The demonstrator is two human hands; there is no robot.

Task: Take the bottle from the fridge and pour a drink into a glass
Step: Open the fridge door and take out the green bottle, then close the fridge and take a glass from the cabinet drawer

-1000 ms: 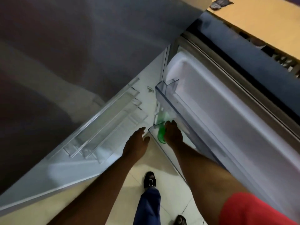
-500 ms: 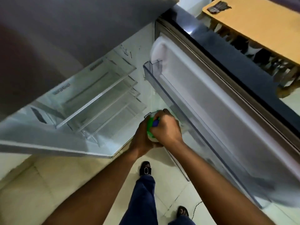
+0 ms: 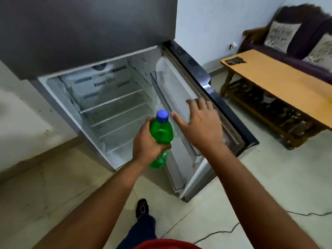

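While the fridge [image 3: 107,97] stands with its lower door [image 3: 203,108] swung wide, the green bottle [image 3: 161,130] with its blue cap [image 3: 162,116] is held upright in front of the bare glass shelves [image 3: 116,105], clear of the door racks [image 3: 172,105]. It is gripped by the left hand [image 3: 147,144], whose fingers are curled round the middle of the body, so that the shoulder shows above the grip and the base below it. The right hand [image 3: 201,126] is spread wide, fingers straight, with nothing held; it is reached towards the inner face of the door, though whether contact is made cannot be told. The step in hand is judged to be the end of the fetching: the bottle is out, and the door is about to be shut. A firm push on the door is called for next, with the bottle kept clear of its swing. After that a glass must be found; none is seen in this view. A wooden surface [image 3: 280,81] stands well apart to the right, with a sofa [image 3: 291,40] beyond it, and only a small dark object [image 3: 235,60] can be made out on it, too small to identify. The pour is wholly undone, and the cap is on.
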